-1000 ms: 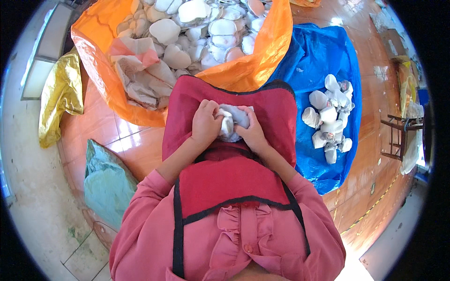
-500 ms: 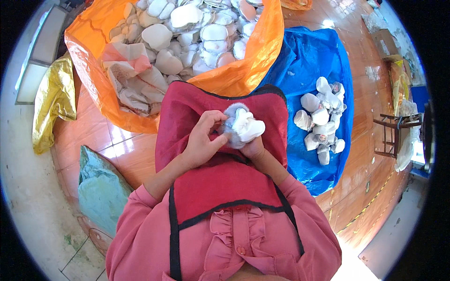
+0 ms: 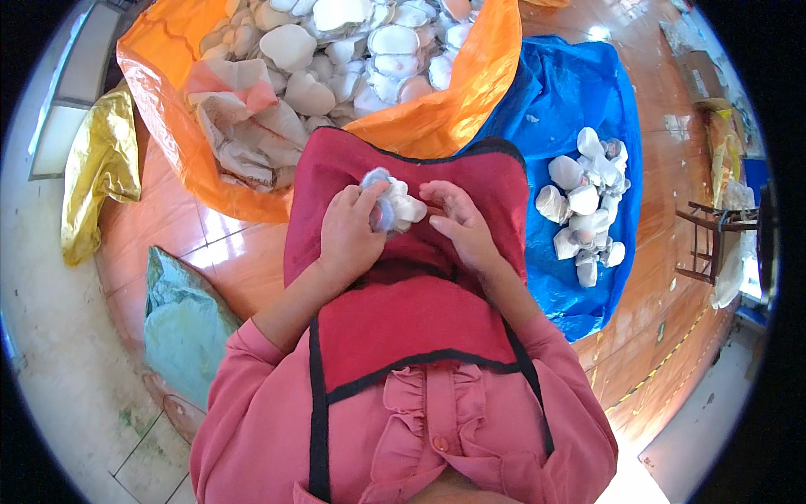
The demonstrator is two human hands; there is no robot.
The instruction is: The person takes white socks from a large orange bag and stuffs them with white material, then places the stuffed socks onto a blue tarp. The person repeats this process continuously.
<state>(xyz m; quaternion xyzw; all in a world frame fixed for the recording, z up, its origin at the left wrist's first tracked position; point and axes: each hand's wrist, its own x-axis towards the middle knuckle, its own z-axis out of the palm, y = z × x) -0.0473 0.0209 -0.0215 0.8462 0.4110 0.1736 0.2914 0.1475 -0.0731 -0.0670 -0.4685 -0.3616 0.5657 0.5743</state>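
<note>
A small white and grey bundle (image 3: 403, 207), soft and lumpy, is held above the lap. Its long axis runs across the body from left to right, dipping slightly toward the right: the fuzzy grey part is at the left and the knobbly white end points at the right hand.

The bundle is at the fingertips of the left hand (image 3: 353, 228), which pinches it by the grey side, the fingers closed and covering part of that side. The right hand (image 3: 460, 220) is just beside the white end, its fingers half curled, thumb and forefinger parted, with nothing gripped between them; whether a fingertip touches the white end I cannot tell.

Beneath both hands spreads a red apron (image 3: 420, 336) edged in black. Past its far edge rises the rim of an orange sack (image 3: 483, 92), filled with white oval pads (image 3: 395, 65). To the right, a blue sheet (image 3: 579, 307) carries a cluster of white balled pieces (image 3: 585, 200); the right hand stands between the bundle and that cluster. On the left lie a yellow sack (image 3: 102, 172) and, nearer the body, a green sack (image 3: 186, 336). A dark wooden stool (image 3: 701, 244) stands at far right.
</note>
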